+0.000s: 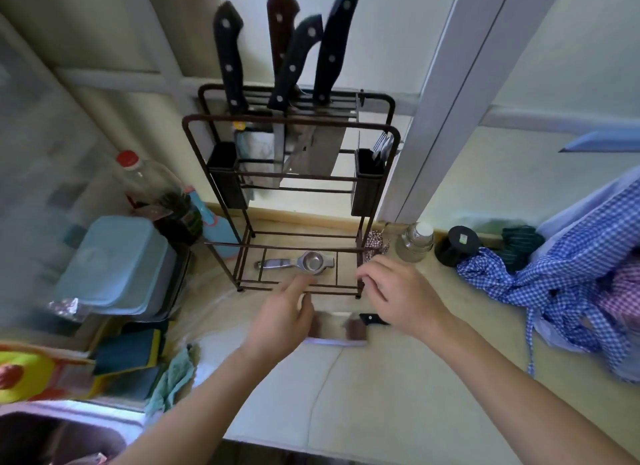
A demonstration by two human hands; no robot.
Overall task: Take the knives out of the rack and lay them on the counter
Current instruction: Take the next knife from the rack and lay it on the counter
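Observation:
A dark brown wire rack [194, 142] stands on the counter [381, 388] against the wall. Several knives stand in its top slots, handles up: a black-handled one [228, 59] at the left, a brown-handled one [280, 25], and two more black-handled ones [294, 66] [334, 45]. A cleaver [334, 328] lies flat on the counter in front of the rack, its black handle [372, 319] pointing right. My left hand [280, 317] hovers over the blade's left end, fingers apart. My right hand [398, 291] is above the handle, fingers loosely spread, holding nothing.
A metal strainer [304, 262] lies on the rack's bottom shelf. Bottles [152, 187] and a blue lidded box [117, 260] stand at the left, sponges [131, 354] and a sink [52, 437] below them. A glass jar [415, 245], black spool [457, 245] and checked cloths [571, 274] lie at the right.

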